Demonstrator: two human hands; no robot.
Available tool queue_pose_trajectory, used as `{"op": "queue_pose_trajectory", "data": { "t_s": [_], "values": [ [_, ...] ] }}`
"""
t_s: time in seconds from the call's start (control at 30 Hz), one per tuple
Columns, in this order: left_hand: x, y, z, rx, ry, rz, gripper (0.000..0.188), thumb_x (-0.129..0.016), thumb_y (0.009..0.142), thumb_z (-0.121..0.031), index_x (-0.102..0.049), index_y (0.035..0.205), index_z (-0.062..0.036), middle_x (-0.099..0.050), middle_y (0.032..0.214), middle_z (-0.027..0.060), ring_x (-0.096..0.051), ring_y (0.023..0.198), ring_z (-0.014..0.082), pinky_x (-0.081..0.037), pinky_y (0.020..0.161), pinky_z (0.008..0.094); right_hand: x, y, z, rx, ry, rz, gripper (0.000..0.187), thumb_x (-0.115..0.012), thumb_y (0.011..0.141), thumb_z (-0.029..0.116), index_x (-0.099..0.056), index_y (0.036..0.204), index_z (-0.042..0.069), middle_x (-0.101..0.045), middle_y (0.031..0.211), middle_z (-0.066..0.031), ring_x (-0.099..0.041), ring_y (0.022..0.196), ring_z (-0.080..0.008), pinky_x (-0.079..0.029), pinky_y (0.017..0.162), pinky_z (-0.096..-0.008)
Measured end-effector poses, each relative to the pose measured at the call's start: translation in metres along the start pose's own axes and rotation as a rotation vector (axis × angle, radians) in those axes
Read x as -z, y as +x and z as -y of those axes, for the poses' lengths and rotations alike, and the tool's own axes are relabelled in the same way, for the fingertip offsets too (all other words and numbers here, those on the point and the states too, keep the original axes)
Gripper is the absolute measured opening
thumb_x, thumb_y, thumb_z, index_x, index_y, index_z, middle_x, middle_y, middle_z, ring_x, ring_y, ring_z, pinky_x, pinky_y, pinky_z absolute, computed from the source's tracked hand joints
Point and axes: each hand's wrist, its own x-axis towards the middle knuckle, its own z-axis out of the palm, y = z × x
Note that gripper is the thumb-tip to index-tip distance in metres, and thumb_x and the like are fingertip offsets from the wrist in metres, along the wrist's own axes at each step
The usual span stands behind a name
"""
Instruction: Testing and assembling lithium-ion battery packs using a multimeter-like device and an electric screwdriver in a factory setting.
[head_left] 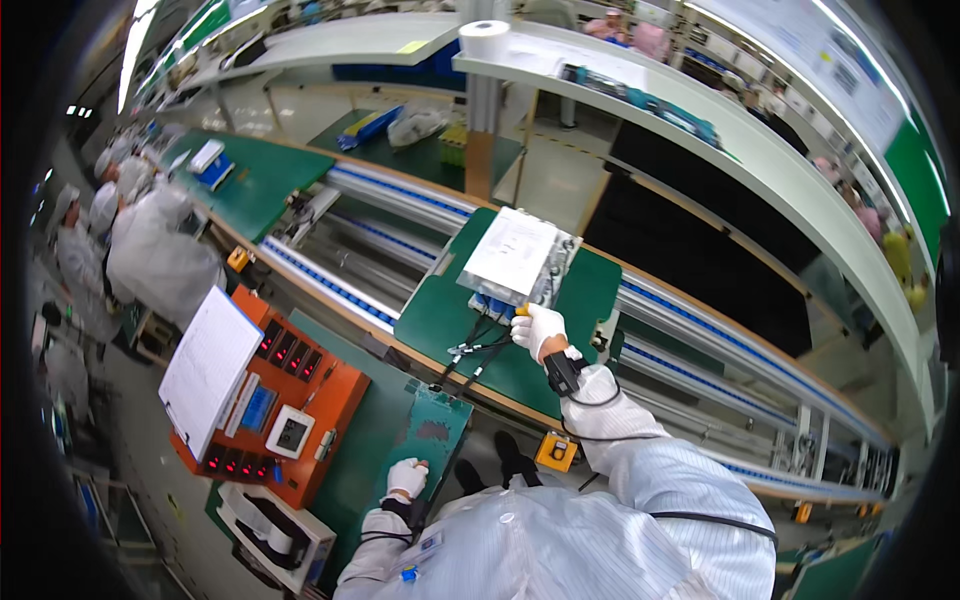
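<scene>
My right hand (540, 332), in a white glove, is closed at the near right corner of a silver box-shaped unit (562, 262). A small yellow piece (521, 311) shows at its fingertips; its kind is too small to tell. Printed paper (513, 248) covers most of the unit's top. Blue connectors (489, 306) sit along the near side, and black cables (482, 350) run from there toward the lower bench. The unit lies on a green board (433, 311) across the conveyor. My left hand (407, 478), also gloved, rests curled on the green bench (432, 432); its fingers hide what they may hold.
Left of me stands an orange test box (343, 385) with red displays, a clipboard (208, 365) leaning on it. The roller conveyor (700, 345) extends both ways. A shelf (745, 120) hangs beyond it. An orange switch box (556, 451) is near my body. People in white (160, 245) work at left.
</scene>
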Motion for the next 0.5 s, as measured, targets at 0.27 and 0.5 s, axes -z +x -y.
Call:
{"op": "queue_pose_trajectory", "data": {
  "t_s": [0.27,0.5],
  "values": [
    [-0.003,-0.060,-0.020,0.329,-0.998,-0.502,0.032,-0.058,0.096,-0.033,-0.064,0.086,-0.0034,-0.059,0.067,0.0040,-0.055,0.054,0.0129,-0.043,0.049,0.0279,0.002,-0.052,-0.112,-0.185,-0.701,0.724,0.015,-0.048,0.092,0.003,-0.062,0.097,-0.001,-0.065,0.073,-0.0079,-0.060,0.061,-0.0129,-0.049,0.056,-0.0261],
    [-0.017,-0.175,0.044,0.598,-0.478,-1.177,0.041,-0.052,0.099,-0.036,-0.055,0.080,-0.0006,-0.056,0.065,0.0163,-0.054,0.058,0.0347,-0.043,0.057,0.0398,0.037,-0.071,-0.251,-0.730,-1.389,1.296,0.015,-0.054,0.091,0.013,-0.065,0.087,0.004,-0.065,0.068,-0.0041,-0.059,0.056,-0.0121,-0.049,0.054,-0.0258]
  ]
}}
